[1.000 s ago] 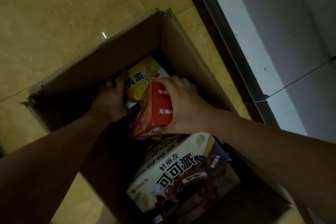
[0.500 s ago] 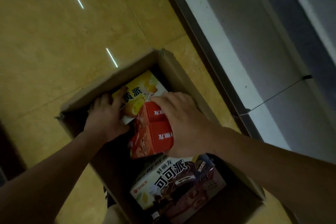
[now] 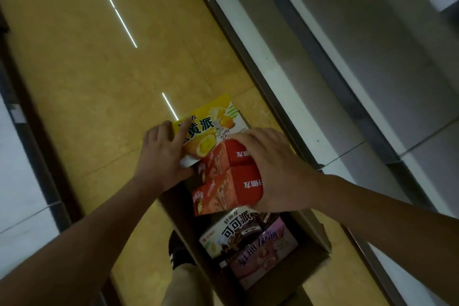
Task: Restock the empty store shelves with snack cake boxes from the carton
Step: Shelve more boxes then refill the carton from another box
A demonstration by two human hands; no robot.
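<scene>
My left hand (image 3: 162, 156) grips the left edge of a yellow snack cake box (image 3: 211, 129), lifted above the brown carton (image 3: 315, 238) on the floor. My right hand (image 3: 273, 169) grips two red snack cake boxes (image 3: 223, 181) stacked together, just right of the yellow one. Still inside the carton lie a brown chocolate-pie box (image 3: 236, 231) and a purple box (image 3: 263, 253). The far end of the carton is hidden behind the lifted boxes and my hands.
White and grey store shelves (image 3: 347, 82) run along the right, close beside the carton. Yellow tiled floor (image 3: 87, 69) spreads to the left, with another shelf base (image 3: 22, 156) at the far left. My shoe (image 3: 178, 251) and trouser leg stand next to the carton's near left side.
Both hands have risen out of the carton with their boxes. The yellow box now clears the carton rim, and the view has swung up toward the shelves.
</scene>
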